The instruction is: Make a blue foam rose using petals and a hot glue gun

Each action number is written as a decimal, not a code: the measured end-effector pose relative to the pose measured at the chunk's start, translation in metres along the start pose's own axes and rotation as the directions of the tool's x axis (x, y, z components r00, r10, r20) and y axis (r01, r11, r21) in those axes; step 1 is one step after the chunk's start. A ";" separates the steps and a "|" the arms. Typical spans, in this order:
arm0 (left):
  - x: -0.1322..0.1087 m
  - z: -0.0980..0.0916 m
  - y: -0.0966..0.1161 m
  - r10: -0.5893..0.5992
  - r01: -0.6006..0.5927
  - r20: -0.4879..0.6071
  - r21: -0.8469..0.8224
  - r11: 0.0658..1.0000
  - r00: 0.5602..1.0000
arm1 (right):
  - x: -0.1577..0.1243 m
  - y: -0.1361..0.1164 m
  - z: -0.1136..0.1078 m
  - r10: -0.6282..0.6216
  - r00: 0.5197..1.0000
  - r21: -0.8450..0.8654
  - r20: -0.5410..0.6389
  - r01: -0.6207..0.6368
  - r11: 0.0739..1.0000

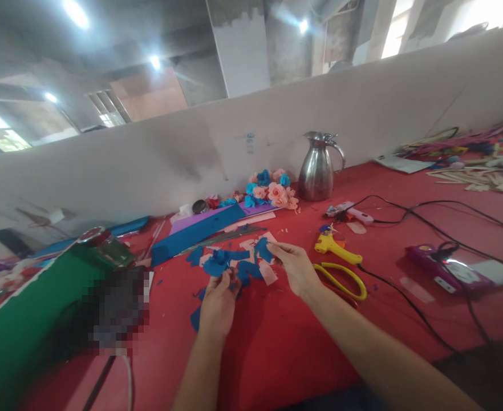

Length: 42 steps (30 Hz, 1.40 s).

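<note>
My left hand (219,299) is closed on a blue paper flower (217,261), pinched from below between thumb and fingers. To its right, my right hand (292,264) pinches a small blue paper piece (263,250) at its edge. The flower and the piece are apart. Beneath and between the hands, blue paper cutouts (248,270) and pale pink scraps (268,273) lie loose on the red table (277,342). Behind them rests a long dark blue paper strip (198,234).
A metal jug (316,171) stands at the back beside pink and blue paper flowers (277,194). Right of my hands lie yellow-handled scissors (345,279), a yellow glue gun (339,249) and a purple power strip (448,271) with black cables. A glass jar (106,248) sits left.
</note>
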<state>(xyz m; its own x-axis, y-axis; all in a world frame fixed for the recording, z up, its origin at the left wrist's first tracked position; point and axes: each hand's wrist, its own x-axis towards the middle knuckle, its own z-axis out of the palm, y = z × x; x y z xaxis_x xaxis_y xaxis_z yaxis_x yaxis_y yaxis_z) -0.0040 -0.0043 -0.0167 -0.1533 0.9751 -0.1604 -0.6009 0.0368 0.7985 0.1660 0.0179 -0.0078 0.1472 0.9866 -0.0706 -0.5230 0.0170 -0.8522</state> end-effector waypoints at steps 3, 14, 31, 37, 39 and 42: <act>0.001 -0.002 0.001 -0.082 0.084 0.027 -0.107 0.991 0.996 | -0.001 0.002 0.001 0.017 1.000 0.028 0.021 -0.017 0.999; 0.002 -0.001 -0.002 -0.038 0.046 0.126 -0.058 0.997 0.991 | 0.002 -0.006 0.027 0.158 0.987 0.179 0.000 -0.155 0.972; 0.003 -0.007 -0.015 0.303 -0.307 0.067 0.337 0.890 0.951 | -0.010 0.001 0.021 0.272 0.962 0.331 -0.031 -0.247 0.911; -0.002 -0.001 -0.011 0.297 -0.258 -0.003 0.492 0.832 0.955 | -0.014 0.001 0.023 0.248 0.967 0.289 -0.057 -0.221 0.931; -0.003 0.001 -0.011 0.270 -0.224 -0.016 0.512 0.829 0.963 | -0.013 0.002 0.023 0.224 0.972 0.245 -0.070 -0.201 0.948; -0.002 0.001 -0.013 0.249 -0.197 -0.025 0.534 0.822 0.968 | -0.013 0.003 0.022 0.139 0.986 0.147 -0.091 -0.124 0.981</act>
<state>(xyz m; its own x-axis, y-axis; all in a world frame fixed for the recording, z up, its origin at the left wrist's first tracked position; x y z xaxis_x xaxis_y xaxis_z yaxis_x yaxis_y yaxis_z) 0.0050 -0.0063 -0.0259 -0.3172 0.9479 0.0288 -0.0444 -0.0452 0.9980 0.1435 0.0086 0.0019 0.1490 0.9605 -0.2348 -0.6551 -0.0820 -0.7511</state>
